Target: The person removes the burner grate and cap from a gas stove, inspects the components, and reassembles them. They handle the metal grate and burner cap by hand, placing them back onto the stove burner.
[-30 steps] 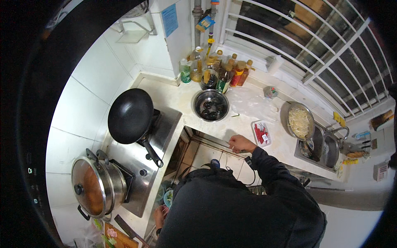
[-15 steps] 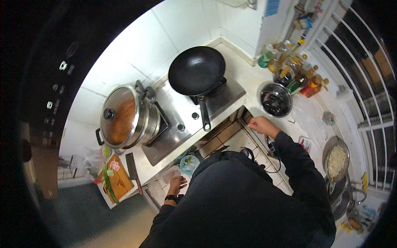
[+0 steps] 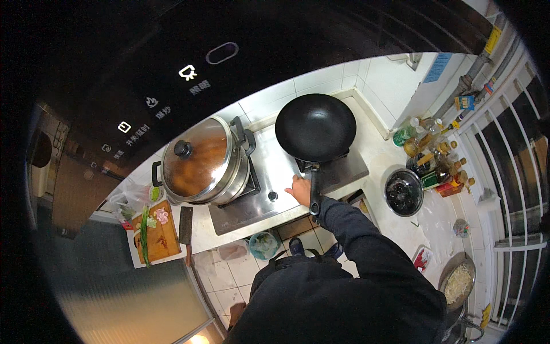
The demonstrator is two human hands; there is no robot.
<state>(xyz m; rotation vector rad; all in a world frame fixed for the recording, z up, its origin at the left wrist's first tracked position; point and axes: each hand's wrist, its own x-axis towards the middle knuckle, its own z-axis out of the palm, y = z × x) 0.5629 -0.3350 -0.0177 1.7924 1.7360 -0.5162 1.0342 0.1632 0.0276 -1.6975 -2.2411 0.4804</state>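
My right hand [image 3: 300, 191] is at the front of the steel gas stove [image 3: 264, 150], its fingers closed around the right-hand control knob, which they cover. The black wok [image 3: 315, 127] sits on the right burner. Its handle [image 3: 315, 195] points toward me and crosses over my wrist. To the left of my fingers the other stove knob [image 3: 272, 195] shows. On the left burner stands a steel steamer pot [image 3: 227, 184] under a glass lid [image 3: 200, 162]. Low in the picture, beside my body, my left hand [image 3: 236, 312] shows only in part, its fingers hidden.
A cutting board [image 3: 166, 243] holds green onions and chopped pieces, with a cleaver [image 3: 185, 226] alongside. To the right are a steel bowl [image 3: 404, 192] with dark contents, several bottles [image 3: 438, 166] and a pan of pale shreds [image 3: 458, 285]. The range hood [image 3: 275, 34] overhangs the stove.
My right hand has moved left from beside the counter to the stove knob, passing under the wok handle. My left hand has dropped lower beside my body. The view has shifted.
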